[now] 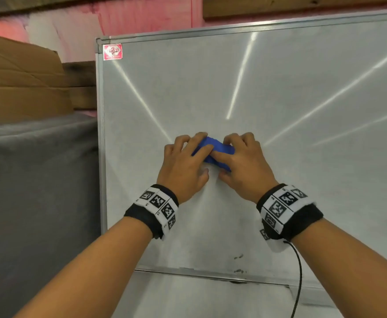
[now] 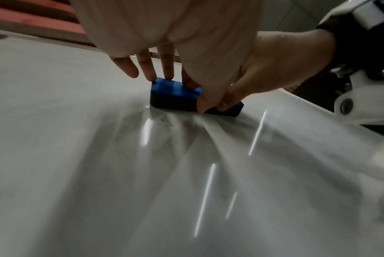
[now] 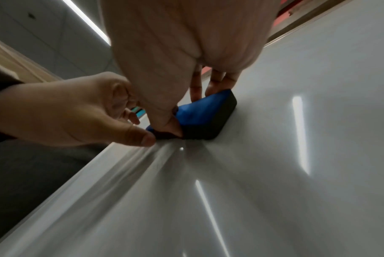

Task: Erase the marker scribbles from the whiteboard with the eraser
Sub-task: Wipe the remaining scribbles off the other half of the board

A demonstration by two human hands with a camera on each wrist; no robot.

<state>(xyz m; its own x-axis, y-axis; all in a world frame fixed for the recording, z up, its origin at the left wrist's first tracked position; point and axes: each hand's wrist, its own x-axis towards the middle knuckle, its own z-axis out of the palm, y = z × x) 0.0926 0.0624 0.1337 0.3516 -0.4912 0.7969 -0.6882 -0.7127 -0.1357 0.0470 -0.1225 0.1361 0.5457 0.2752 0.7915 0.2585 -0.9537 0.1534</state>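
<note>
The whiteboard (image 1: 279,99) fills most of the head view, with an aluminium frame. On its middle lies a blue eraser (image 1: 220,149) with a dark felt underside, flat on the board. My left hand (image 1: 194,157) grips its left end, fingers over the far edge, thumb on the near side. Gripping the right end the same way is my right hand (image 1: 231,159). Just below the eraser (image 2: 173,93) the left wrist view shows faint grey smudges (image 2: 164,121). Small black marker specks (image 1: 238,257) sit near the board's bottom edge.
A grey cloth-covered surface (image 1: 38,180) lies left of the board, with brown cardboard (image 1: 20,88) behind it. A red sticker (image 1: 112,51) marks the board's top left corner. A black cable (image 1: 299,271) hangs from my right wristband across the bottom frame.
</note>
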